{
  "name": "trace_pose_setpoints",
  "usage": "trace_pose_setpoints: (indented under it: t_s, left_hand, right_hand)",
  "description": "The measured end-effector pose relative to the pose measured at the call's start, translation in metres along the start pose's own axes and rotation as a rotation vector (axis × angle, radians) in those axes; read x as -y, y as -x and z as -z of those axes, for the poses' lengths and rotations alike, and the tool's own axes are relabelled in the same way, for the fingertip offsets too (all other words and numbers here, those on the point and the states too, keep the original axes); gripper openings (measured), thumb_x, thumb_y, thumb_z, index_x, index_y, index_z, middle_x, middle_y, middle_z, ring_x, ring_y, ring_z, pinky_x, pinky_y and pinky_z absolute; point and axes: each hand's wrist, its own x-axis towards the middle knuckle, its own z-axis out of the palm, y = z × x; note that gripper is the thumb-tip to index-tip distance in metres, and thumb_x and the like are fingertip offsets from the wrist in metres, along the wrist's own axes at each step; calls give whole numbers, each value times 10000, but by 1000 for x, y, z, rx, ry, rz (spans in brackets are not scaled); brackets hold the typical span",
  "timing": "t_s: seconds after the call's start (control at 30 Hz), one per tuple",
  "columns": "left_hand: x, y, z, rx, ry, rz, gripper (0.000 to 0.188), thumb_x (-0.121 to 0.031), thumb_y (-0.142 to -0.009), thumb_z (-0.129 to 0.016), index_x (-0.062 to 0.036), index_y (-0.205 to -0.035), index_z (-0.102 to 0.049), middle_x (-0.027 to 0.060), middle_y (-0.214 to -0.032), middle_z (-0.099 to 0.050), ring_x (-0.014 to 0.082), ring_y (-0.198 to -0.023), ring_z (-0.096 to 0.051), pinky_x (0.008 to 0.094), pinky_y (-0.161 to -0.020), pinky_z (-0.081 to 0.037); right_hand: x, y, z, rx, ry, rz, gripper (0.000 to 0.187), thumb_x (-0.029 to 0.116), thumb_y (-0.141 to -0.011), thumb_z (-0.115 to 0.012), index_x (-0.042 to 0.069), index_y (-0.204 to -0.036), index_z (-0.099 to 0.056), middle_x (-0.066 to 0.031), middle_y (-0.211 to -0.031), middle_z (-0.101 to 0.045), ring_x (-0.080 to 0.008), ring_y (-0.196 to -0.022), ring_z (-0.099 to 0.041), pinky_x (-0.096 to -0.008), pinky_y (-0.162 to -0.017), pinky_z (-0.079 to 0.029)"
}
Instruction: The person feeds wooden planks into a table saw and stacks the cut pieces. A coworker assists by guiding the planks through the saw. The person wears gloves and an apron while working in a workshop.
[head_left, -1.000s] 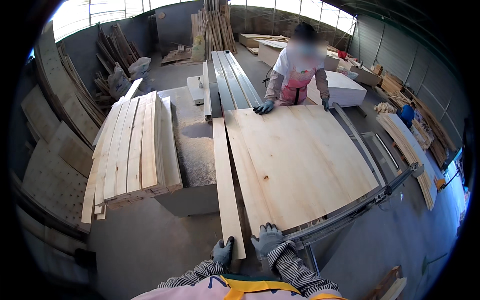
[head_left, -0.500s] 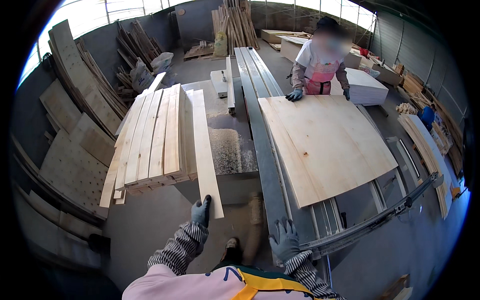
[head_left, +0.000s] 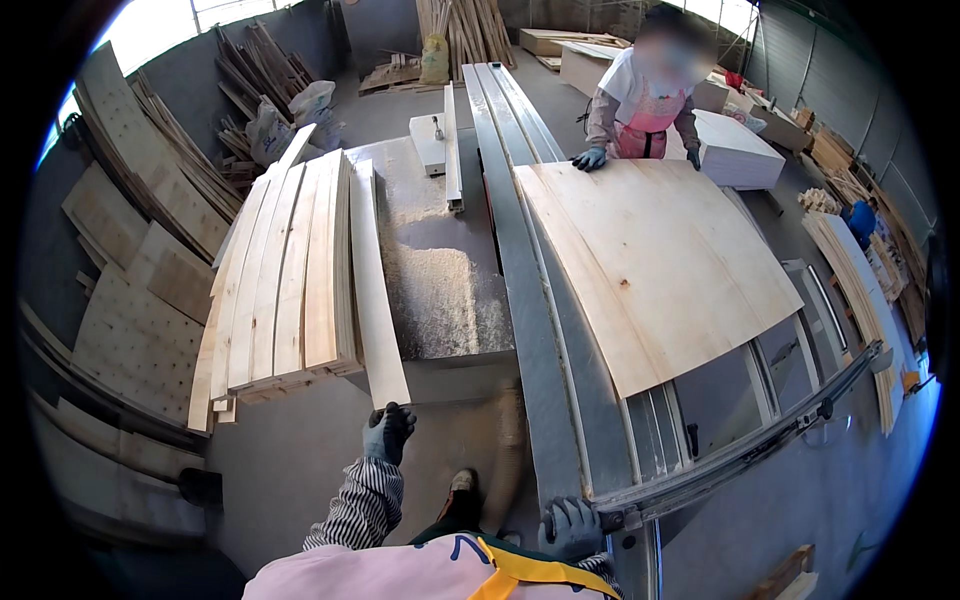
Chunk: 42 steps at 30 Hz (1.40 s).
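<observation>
The strip (head_left: 375, 295) has shifted toward ten o'clock; the left hand (head_left: 388, 433) seemingly pinches its near end; the right hand (head_left: 572, 530), five o'clock, curls.

Consists of one long, pale wooden strip (head_left: 376, 290); runs lengthwise beside the stacked boards (head_left: 275, 270); projects past the worktop (head_left: 484, 240) at the near end.

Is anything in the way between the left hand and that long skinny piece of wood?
Nothing visible. The left hand is right at the near end of the wood strip. The plank stack is to the strip's left, not between them.
</observation>
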Motion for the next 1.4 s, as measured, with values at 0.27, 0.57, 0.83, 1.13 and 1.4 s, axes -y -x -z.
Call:
trace_pose_setpoints:
  t_s: [0.27,0.57,0.83,1.13,1.4]
  left_hand:
    - [-33,-57,-37,30,111,-125,275,-327,-872,-648,-87,-911,-519,64,-737,-576,209,-617,-572,305,-540,-480]
    - [-45,-100,-29,-169,-85,-43,398,-399,-878,-618,-13,-924,-534,80,-641,-553,216,-509,-544,322,-448,-457]
    - [-54,-96,-22,-134,-59,7,375,-383,-923,-547,-10,-886,-533,97,-625,-550,209,-488,-548,330,-456,-492]
    - [-19,7,37,29,-472,246,413,-398,-930,-523,11,-956,-574,143,-712,-628,247,-601,-648,321,-525,-525]
    - [39,95,80,144,-501,300,459,-390,-919,-548,39,-1083,-552,165,-838,-659,267,-690,-656,366,-656,-542]
  right_hand:
    - [-11,-86,-25,-60,-19,33,307,189,-705,-624,65,-986,-615,-110,-1028,-614,-313,-990,-573,-494,-921,-424]
    - [-33,-227,-73,-128,23,67,318,228,-736,-630,46,-996,-617,-104,-1047,-618,-298,-1014,-569,-470,-931,-421]
    - [-61,-357,-131,-118,-91,-5,508,281,-756,-655,37,-1187,-542,-139,-1226,-539,-323,-1203,-440,-447,-1052,-322]
    - [-37,-134,-149,113,-293,-162,507,245,-757,-664,66,-1213,-536,-147,-1232,-527,-338,-1202,-438,-442,-1034,-331]
    - [-64,15,-91,84,-361,-664,387,166,-784,-636,36,-1144,-580,-169,-1109,-606,-326,-1052,-552,-374,-910,-438]
